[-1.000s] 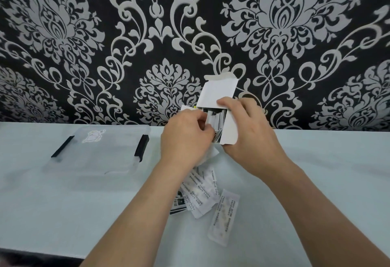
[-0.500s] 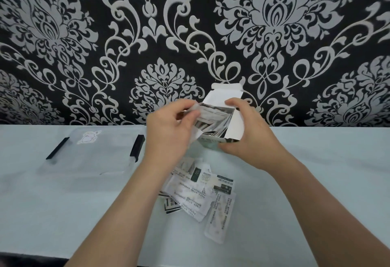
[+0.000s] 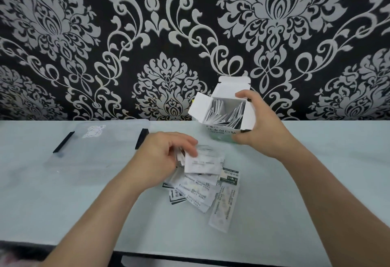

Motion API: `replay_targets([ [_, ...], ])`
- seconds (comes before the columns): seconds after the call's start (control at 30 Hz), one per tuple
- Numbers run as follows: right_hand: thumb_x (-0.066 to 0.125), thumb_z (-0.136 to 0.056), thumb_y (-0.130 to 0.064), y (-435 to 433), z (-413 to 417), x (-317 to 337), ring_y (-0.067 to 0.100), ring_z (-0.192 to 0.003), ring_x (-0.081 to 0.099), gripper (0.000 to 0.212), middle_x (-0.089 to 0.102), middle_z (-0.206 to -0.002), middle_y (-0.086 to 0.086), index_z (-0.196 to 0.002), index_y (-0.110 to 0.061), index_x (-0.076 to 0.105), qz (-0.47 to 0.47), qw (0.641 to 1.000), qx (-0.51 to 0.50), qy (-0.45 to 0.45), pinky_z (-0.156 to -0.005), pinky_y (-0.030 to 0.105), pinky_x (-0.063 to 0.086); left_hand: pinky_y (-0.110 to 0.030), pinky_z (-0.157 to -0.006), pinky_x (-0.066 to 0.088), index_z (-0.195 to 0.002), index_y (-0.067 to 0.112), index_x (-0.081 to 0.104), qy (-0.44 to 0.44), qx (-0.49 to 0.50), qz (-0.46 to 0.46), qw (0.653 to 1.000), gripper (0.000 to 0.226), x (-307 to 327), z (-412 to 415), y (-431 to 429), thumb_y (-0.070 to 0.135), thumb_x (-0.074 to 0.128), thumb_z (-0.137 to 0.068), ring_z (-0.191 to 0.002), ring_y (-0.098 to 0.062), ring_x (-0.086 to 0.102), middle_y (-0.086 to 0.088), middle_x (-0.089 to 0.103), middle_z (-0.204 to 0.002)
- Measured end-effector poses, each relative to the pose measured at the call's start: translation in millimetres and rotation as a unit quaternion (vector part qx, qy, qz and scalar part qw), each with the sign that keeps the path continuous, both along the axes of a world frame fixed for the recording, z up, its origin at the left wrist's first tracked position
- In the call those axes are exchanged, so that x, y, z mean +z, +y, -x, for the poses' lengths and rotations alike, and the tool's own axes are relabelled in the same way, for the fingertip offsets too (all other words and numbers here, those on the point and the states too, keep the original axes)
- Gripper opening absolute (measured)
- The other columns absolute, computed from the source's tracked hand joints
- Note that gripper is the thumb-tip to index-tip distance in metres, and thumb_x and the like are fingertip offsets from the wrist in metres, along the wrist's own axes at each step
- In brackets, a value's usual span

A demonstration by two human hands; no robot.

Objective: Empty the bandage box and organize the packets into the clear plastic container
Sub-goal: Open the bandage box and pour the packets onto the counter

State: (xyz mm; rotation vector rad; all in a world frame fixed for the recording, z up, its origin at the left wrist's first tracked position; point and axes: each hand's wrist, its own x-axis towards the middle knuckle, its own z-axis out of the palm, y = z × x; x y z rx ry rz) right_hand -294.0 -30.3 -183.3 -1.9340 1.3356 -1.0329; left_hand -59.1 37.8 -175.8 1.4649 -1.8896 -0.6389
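Currently the right hand [image 3: 259, 127] grips the open, part-full bandage box [image 3: 223, 116]; the left hand [image 3: 166, 157] pinches packets [image 3: 202, 163] over the loose pile [image 3: 200, 192] on the worktop [image 3: 316, 182]. Tipping the box hastily could scatter packets far from the clear plastic container [image 3: 95, 150].

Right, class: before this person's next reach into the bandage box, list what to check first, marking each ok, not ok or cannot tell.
1. Is the bandage box held steady with its mouth open? Ok: the right hand grips it, flaps up.
2. Is the box emptied? Not ok: boxed packets show inside.
3. Is the left hand free? Not ok: it holds loose packets over the pile on the table.
4. Is the clear plastic container open to receive? Cannot tell: its lid state is unclear.
5. Are any packets in the container? Not ok: none seen in it.
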Motion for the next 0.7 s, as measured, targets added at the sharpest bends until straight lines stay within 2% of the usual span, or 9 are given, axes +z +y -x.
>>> replay_targets([
  [0.1,0.081,-0.068,-0.005,5,-10,2,0.008,-0.114,0.044,0.089,0.044,-0.132,-0.007,-0.137,-0.036,0.035,0.073,0.997,-0.010,0.027,-0.093,0.019,0.037,-0.003,-0.094,0.036,-0.083,0.020,0.076,-0.059,0.049,0.126,0.989,0.057,5,2,-2,-0.020,0.037,-0.070,-0.102,-0.002,0.061,0.012,0.068,-0.103],
  [0.17,0.082,-0.069,-0.007,8,-16,4,-0.002,-0.109,0.038,0.091,0.040,-0.134,-0.011,-0.140,-0.037,0.033,0.095,0.994,-0.007,0.045,-0.087,0.004,0.031,-0.013,-0.093,0.044,-0.093,0.014,0.076,-0.050,0.072,0.219,0.972,0.044,8,9,-7,-0.008,0.041,-0.076,-0.097,-0.004,0.061,0.011,0.067,-0.099],
  [0.2,0.082,-0.070,-0.008,11,-19,5,-0.004,-0.107,0.037,0.092,0.038,-0.133,-0.012,-0.141,-0.038,0.031,0.106,0.993,-0.006,0.058,-0.084,0.001,0.031,-0.019,-0.088,0.048,-0.096,0.013,0.075,-0.046,0.088,0.241,0.965,0.036,11,14,-11,-0.002,0.046,-0.080,-0.092,-0.006,0.062,0.010,0.067,-0.097],
  [0.27,0.082,-0.070,-0.009,16,-28,5,0.003,-0.106,0.042,0.092,0.038,-0.130,-0.009,-0.140,-0.038,0.031,0.146,0.985,-0.012,0.092,-0.083,0.010,0.036,-0.029,-0.077,0.050,-0.094,0.013,0.074,-0.093,0.133,0.243,0.956,0.020,16,25,-18,0.012,0.055,-0.088,-0.082,-0.013,0.061,0.005,0.068,-0.088],
  [0.37,0.081,-0.067,-0.005,22,-43,4,0.014,-0.099,0.050,0.090,0.042,-0.125,-0.001,-0.137,-0.035,0.032,0.221,0.966,-0.015,0.131,-0.077,0.026,0.048,-0.030,-0.060,0.034,-0.079,0.015,0.071,-0.174,0.198,0.198,0.944,0.025,18,37,-28,0.033,0.058,-0.090,-0.070,-0.016,0.050,0.003,0.055,-0.073],
  [0.43,0.080,-0.066,-0.004,24,-46,3,0.016,-0.098,0.051,0.090,0.042,-0.123,0.000,-0.135,-0.035,0.032,0.234,0.963,-0.015,0.133,-0.077,0.028,0.050,-0.030,-0.057,0.032,-0.075,0.015,0.070,-0.143,0.210,0.209,0.944,0.025,21,41,-30,0.033,0.061,-0.089,-0.067,-0.015,0.048,0.005,0.051,-0.069],
  [0.53,0.082,-0.067,-0.009,21,-43,4,0.016,-0.101,0.052,0.089,0.042,-0.124,-0.002,-0.135,-0.037,0.032,0.208,0.972,-0.009,0.111,-0.081,0.030,0.050,-0.035,-0.066,0.050,-0.088,0.017,0.075,-0.069,0.171,0.259,0.948,0.010,22,44,-30,0.016,0.066,-0.086,-0.072,-0.013,0.058,0.005,0.064,-0.080],
  [0.6,0.083,-0.068,-0.013,19,-37,5,0.010,-0.106,0.048,0.087,0.042,-0.125,-0.005,-0.137,-0.036,0.035,0.162,0.984,-0.008,0.075,-0.087,0.017,0.042,-0.034,-0.075,0.055,-0.094,0.018,0.075,-0.007,0.141,0.276,0.951,0.017,20,44,-28,0.006,0.065,-0.086,-0.080,-0.010,0.063,0.007,0.069,-0.089],
  [0.7,0.083,-0.070,-0.014,13,-27,4,0.001,-0.106,0.041,0.084,0.042,-0.126,-0.008,-0.135,-0.038,0.036,0.087,0.996,-0.014,0.025,-0.081,0.000,0.031,-0.033,-0.078,0.058,-0.092,0.028,0.071,0.128,0.129,0.252,0.951,0.029,20,36,-25,0.001,0.063,-0.088,-0.082,-0.006,0.066,0.013,0.069,-0.089],
])
